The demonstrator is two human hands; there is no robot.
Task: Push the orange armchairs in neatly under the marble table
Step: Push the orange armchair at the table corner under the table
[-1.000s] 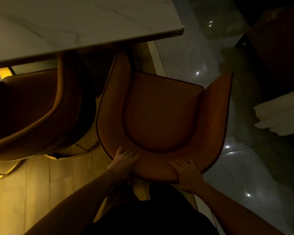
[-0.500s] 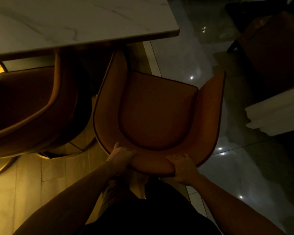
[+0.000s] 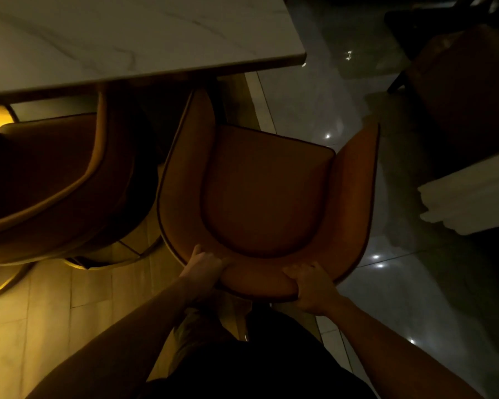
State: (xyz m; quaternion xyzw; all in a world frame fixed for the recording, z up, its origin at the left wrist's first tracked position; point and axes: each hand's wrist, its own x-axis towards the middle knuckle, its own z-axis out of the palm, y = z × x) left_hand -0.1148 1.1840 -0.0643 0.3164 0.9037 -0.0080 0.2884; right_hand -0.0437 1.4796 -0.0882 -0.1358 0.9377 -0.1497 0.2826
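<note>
Orange armchair (image 3: 267, 191): closer to the marble surface (image 3: 121, 36) than a second ago; left arm tip now under the surface's edge, right arm beyond its corner. Open front faces the surface, skewed right. Left hand (image 3: 203, 264) and right hand (image 3: 311, 286) both clamped on the curved backrest. Second armchair (image 3: 55, 180): left of the first, partly under the surface.

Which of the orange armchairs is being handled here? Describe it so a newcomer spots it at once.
Find the marble table at the top; two orange armchairs sit at its near edge. It is the armchair by the table's right corner, turned askew, only its left armrest under the top. Unlike its neighbour, both hands, left and right, grip its backrest.
</note>
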